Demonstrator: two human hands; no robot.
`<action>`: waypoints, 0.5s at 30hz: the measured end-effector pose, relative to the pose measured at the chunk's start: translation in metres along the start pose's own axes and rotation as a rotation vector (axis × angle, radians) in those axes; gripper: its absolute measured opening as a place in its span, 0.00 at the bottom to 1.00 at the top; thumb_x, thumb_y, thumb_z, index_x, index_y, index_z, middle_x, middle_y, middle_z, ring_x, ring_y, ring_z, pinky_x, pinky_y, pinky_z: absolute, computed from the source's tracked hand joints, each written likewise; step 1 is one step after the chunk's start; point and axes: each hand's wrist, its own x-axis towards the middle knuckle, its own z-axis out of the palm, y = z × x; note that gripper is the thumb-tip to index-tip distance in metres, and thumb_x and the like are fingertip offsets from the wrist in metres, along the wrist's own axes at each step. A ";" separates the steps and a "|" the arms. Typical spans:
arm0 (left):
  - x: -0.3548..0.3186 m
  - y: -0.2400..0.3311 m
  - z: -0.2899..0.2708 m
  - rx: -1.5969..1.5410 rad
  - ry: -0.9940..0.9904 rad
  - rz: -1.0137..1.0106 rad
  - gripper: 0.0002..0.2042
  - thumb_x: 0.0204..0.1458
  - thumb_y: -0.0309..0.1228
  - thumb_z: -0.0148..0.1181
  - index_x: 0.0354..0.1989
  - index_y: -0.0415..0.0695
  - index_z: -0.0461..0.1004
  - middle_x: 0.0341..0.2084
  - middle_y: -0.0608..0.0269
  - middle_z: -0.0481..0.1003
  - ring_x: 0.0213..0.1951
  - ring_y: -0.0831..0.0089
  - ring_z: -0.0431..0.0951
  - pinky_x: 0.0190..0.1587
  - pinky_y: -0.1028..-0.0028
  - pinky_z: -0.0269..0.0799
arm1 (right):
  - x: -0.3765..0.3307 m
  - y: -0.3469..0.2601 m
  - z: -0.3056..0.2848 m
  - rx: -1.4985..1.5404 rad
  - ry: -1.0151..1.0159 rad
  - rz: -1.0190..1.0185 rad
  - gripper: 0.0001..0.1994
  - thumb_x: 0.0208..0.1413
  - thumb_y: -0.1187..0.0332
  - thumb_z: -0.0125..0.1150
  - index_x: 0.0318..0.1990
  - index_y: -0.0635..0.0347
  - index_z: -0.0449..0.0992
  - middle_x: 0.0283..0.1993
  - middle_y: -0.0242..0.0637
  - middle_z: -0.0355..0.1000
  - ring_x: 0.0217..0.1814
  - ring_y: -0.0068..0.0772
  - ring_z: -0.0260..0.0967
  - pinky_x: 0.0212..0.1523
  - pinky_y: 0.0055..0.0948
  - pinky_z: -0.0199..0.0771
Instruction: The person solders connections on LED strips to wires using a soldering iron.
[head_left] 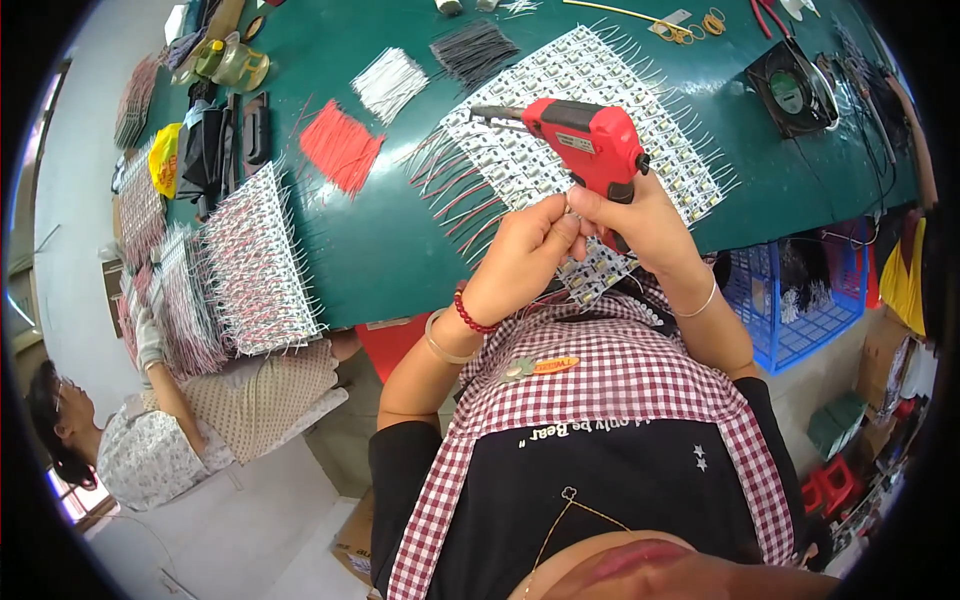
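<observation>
Gripping one soldering gun (595, 140): right fingers (598, 208); left fingers (540, 216) pressed together; one board (520, 165) beneath; three large wire piles (390, 86).

This looks like an electronics assembly workshop. At the near edge of the green worktable (370, 250) lies a wire-fringed LED circuit-board panel (665, 125) under a red soldering gun (588, 140); beyond are sorted bundles of red wires (341, 147), white wires (390, 86) and black wires (474, 53). By the left edge, a gloved co-worker (160, 450) sits at similar wired panels (260, 265). A blue plastic crate (815, 336) stands below the near edge, rightward.
</observation>
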 end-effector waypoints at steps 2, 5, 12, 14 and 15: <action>0.002 0.004 0.002 0.017 -0.012 -0.046 0.09 0.61 0.28 0.45 0.34 0.37 0.71 0.19 0.65 0.73 0.22 0.80 0.71 0.27 0.76 0.67 | -0.001 0.004 -0.005 0.038 -0.025 0.018 0.11 0.52 0.64 0.66 0.37 0.61 0.73 0.22 0.26 0.69 0.21 0.14 0.64 0.21 0.17 0.61; 0.003 -0.002 0.004 0.076 -0.001 -0.083 0.09 0.60 0.27 0.45 0.33 0.37 0.71 0.17 0.63 0.73 0.21 0.78 0.72 0.26 0.74 0.67 | -0.007 -0.002 -0.009 0.095 0.055 0.018 0.12 0.51 0.65 0.66 0.37 0.62 0.73 0.23 0.28 0.70 0.24 0.17 0.67 0.26 0.18 0.66; 0.003 0.002 0.018 0.263 0.069 0.076 0.07 0.59 0.25 0.44 0.33 0.34 0.66 0.17 0.54 0.74 0.22 0.60 0.76 0.27 0.68 0.70 | -0.022 -0.003 -0.006 -0.169 0.046 -0.150 0.18 0.48 0.75 0.65 0.47 0.63 0.70 0.35 0.34 0.74 0.35 0.19 0.70 0.37 0.23 0.71; 0.002 0.000 0.019 0.245 0.110 0.066 0.06 0.59 0.24 0.45 0.33 0.34 0.65 0.18 0.54 0.74 0.22 0.61 0.76 0.27 0.68 0.70 | -0.021 -0.003 -0.001 -0.325 0.097 -0.261 0.21 0.46 0.77 0.64 0.50 0.63 0.69 0.33 0.36 0.74 0.34 0.20 0.71 0.37 0.24 0.71; 0.001 -0.001 0.020 0.226 0.150 0.058 0.05 0.58 0.24 0.45 0.33 0.35 0.64 0.18 0.54 0.75 0.22 0.62 0.77 0.27 0.69 0.71 | -0.021 -0.001 -0.002 -0.323 0.096 -0.260 0.21 0.46 0.77 0.64 0.50 0.63 0.69 0.33 0.36 0.74 0.34 0.20 0.71 0.37 0.24 0.71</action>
